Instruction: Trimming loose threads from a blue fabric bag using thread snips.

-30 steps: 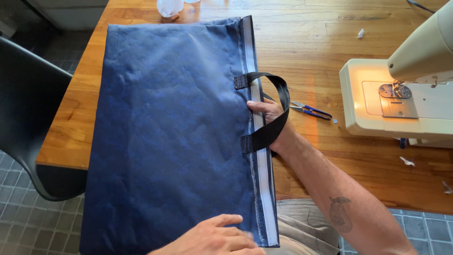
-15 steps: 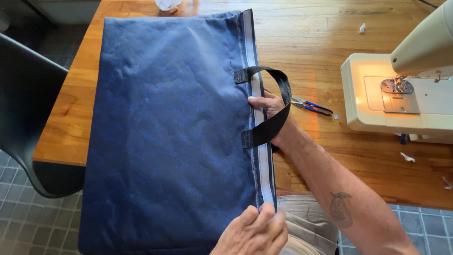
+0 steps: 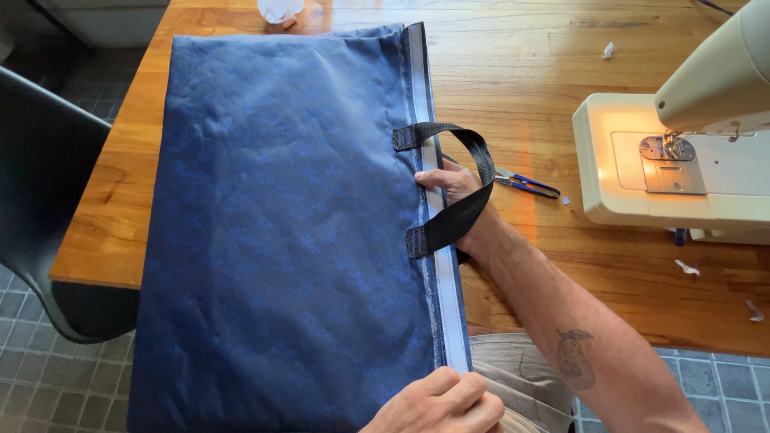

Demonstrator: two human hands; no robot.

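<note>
A large dark blue fabric bag (image 3: 281, 224) lies flat on the wooden table (image 3: 561, 72), its near end hanging over the table's edge. A pale strip (image 3: 437, 240) runs along its right edge, with a black strap handle (image 3: 469, 180) looped there. My right hand (image 3: 449, 186) reaches through the loop and grips the bag's right edge between the strap's two ends. My left hand (image 3: 439, 401) is at the bottom of the view, fingers closed on the near end of that same edge.
A cream sewing machine (image 3: 682, 152) with its lamp lit stands at the right. Small blue-handled snips (image 3: 525, 184) lie between it and the bag. A clear container (image 3: 279, 8) sits at the far edge. A dark chair (image 3: 40, 184) stands left, over grey floor tiles.
My left hand has gone from lying flat on the fabric to pinching the bag's near right edge. My right hand has stayed on the edge by the handle.
</note>
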